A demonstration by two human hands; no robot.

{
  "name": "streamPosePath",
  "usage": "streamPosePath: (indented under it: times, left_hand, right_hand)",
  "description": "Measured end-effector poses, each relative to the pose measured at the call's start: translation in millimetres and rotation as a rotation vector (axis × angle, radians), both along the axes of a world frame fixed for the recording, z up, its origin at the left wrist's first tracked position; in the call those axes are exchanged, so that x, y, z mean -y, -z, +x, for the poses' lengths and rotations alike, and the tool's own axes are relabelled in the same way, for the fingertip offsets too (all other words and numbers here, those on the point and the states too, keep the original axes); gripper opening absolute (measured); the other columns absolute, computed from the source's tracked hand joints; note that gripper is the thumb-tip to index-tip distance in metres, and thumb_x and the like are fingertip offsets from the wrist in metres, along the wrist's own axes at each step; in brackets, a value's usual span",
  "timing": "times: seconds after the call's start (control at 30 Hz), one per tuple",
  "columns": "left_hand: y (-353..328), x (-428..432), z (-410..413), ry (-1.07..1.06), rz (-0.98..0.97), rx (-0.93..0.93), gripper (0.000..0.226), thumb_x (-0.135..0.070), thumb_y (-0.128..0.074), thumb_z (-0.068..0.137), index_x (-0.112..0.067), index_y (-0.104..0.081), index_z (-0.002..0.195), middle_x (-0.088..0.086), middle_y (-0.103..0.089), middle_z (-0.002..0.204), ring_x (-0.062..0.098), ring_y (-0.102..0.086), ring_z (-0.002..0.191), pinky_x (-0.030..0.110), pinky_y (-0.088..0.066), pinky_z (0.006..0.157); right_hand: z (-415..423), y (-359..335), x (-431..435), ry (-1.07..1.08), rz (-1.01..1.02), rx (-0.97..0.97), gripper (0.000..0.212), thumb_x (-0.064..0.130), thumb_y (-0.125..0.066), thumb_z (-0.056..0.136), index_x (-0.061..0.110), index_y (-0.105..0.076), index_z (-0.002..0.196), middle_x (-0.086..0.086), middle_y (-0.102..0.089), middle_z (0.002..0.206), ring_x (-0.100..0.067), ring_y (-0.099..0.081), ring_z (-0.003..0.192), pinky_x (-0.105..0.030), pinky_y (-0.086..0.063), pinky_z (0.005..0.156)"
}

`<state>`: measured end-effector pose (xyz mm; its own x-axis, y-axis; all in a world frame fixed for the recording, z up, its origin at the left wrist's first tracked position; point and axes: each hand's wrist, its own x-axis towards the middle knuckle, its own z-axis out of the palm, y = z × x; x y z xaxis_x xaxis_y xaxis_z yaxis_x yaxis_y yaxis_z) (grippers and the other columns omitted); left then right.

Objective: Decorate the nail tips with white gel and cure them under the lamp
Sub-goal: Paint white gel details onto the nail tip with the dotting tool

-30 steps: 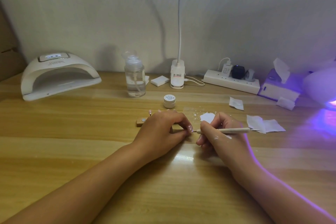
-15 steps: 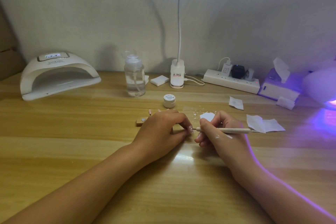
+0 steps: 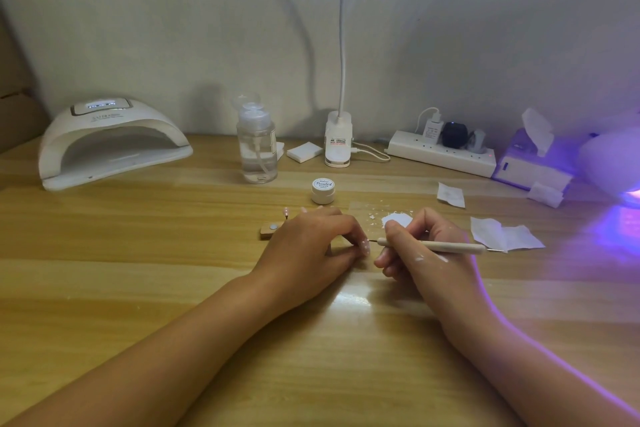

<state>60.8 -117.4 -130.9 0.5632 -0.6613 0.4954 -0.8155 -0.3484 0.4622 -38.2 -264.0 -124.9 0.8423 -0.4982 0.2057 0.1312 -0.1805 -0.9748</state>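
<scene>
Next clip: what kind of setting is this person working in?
Most likely a home or small-studio nail-art desk: a white curing lamp stands on the wooden table, a small gel pot sits mid-table, and the right hand holds a dotting pen.

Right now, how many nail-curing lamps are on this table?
2. A white lamp stands at the far left near the wall. A purple-glowing lamp sits at the right edge, partly cut off by the frame, so more could lie beyond it.

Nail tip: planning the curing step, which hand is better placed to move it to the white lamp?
Probably left: the left hand pinches the nail tip and the white lamp sits leftward; the right hand holds the dotting pen.
</scene>
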Motion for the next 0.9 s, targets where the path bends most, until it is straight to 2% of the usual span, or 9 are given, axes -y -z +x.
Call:
streamPosePath:
  times: [0.3, 0.57, 0.9]
  left_hand:
    - [0.3, 1.1, -1.0, -0.015, 0.002, 0.005, 0.003, -0.028, -0.074, 0.085, -0.029, -0.071, 0.085, -0.024, -0.050, 0.073, -0.022, -0.047, 0.069, 0.034, -0.037, 0.082]
    - [0.9, 1.3, -0.4, -0.021, 0.005, 0.027, 0.003, -0.028, -0.074, 0.085, -0.029, -0.071, 0.084, -0.023, -0.049, 0.073, -0.021, -0.047, 0.068, 0.026, -0.031, 0.076]
    - [2.1, 0.3, 0.0, -0.015, 0.002, 0.033, 0.003, -0.029, -0.074, 0.084, -0.029, -0.071, 0.085, -0.018, -0.054, 0.077, -0.020, -0.047, 0.068, 0.026, -0.032, 0.072]
  right_hand:
    - [-0.1, 0.5, -1.4, -0.020, -0.004, -0.018, 0.032, 0.024, -0.067, 0.094, 0.013, -0.050, 0.070, -0.010, -0.072, 0.062, -0.014, -0.066, 0.052, -0.023, -0.053, 0.047]
    - [-0.3, 0.4, -0.9, -0.031, -0.020, -0.030, 0.031, 0.023, -0.067, 0.095, 0.014, -0.051, 0.070, -0.008, -0.073, 0.063, -0.013, -0.067, 0.054, -0.019, -0.050, 0.047]
    - [1.3, 1.2, -1.8, -0.024, -0.008, -0.016, 0.031, 0.023, -0.068, 0.094, 0.011, -0.051, 0.071, -0.009, -0.072, 0.062, -0.012, -0.066, 0.051, -0.019, -0.050, 0.046]
